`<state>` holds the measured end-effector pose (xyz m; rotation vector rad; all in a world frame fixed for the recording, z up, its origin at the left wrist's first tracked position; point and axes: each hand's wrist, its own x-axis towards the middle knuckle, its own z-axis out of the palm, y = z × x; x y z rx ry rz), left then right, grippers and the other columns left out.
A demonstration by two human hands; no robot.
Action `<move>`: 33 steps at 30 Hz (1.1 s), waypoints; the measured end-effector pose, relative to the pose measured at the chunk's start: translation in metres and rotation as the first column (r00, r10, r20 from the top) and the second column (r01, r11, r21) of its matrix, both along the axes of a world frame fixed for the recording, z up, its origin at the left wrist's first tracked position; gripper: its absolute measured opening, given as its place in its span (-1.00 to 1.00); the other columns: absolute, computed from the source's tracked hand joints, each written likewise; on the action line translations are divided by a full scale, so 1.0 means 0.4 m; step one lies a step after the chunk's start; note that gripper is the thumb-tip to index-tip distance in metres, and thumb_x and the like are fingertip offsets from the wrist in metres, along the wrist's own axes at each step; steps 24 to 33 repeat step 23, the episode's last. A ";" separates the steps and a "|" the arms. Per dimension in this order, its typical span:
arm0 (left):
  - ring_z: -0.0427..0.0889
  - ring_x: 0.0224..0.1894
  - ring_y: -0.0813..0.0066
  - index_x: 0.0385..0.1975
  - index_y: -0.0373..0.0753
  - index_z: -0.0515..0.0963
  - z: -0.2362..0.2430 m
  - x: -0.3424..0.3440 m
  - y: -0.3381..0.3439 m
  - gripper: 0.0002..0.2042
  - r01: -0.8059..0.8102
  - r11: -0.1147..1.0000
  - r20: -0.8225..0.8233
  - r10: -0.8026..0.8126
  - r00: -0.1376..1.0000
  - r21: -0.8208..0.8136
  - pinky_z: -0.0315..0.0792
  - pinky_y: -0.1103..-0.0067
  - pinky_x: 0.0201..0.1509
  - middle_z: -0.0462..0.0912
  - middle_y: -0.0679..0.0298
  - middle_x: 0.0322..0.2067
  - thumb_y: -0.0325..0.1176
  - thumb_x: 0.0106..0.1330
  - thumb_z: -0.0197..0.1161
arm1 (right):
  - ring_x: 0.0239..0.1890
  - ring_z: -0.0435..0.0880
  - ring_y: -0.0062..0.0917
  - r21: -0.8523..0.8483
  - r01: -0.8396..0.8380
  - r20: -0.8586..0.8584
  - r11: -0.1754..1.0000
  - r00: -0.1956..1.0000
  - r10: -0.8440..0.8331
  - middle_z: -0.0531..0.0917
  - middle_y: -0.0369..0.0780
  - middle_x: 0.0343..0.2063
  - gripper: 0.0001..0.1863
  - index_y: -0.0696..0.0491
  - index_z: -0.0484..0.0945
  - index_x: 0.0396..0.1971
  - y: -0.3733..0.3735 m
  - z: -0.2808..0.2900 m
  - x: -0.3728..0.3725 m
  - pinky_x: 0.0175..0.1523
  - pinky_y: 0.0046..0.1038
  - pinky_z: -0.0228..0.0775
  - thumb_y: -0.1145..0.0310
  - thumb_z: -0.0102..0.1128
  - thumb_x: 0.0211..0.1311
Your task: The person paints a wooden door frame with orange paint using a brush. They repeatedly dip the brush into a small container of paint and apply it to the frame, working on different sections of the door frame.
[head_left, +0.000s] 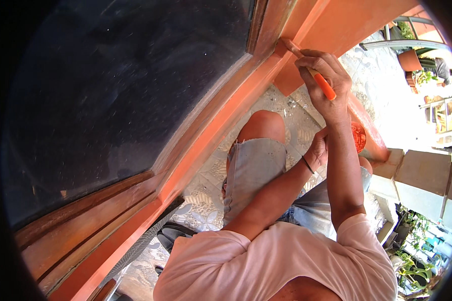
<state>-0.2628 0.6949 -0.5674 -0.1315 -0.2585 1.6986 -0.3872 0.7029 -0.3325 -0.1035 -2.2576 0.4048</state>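
Observation:
My right hand (330, 80) is closed around a paintbrush (325, 87) with an orange-ended handle. The brush's head rests at the corner where the orange window frame (221, 129) meets an orange post (331, 25). Lower down, my left hand (318, 149) holds a container of orange paint (358, 136), with a dark band round the wrist. My right forearm crosses in front and hides part of the container and the left fingers.
A large dark glass pane (120, 100) fills the left side. Between my knees and the frame lies patterned tile floor (206, 185). A low orange-edged ledge (369, 125) runs at the right. Potted plants (412, 59) and metal railings (407, 44) stand beyond it.

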 end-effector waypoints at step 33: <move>0.70 0.19 0.31 0.36 -0.35 0.41 0.032 0.002 -0.010 -0.34 0.002 0.992 -0.070 -0.011 0.998 -0.129 0.61 0.30 0.32 0.69 0.16 0.16 0.01 0.45 0.35 | -0.14 0.77 -0.40 0.049 -0.046 -0.005 0.998 0.999 0.047 0.82 -0.26 -0.16 -0.77 0.04 0.74 -0.34 -0.041 -0.010 0.063 -0.10 -0.39 0.67 0.59 0.53 -0.03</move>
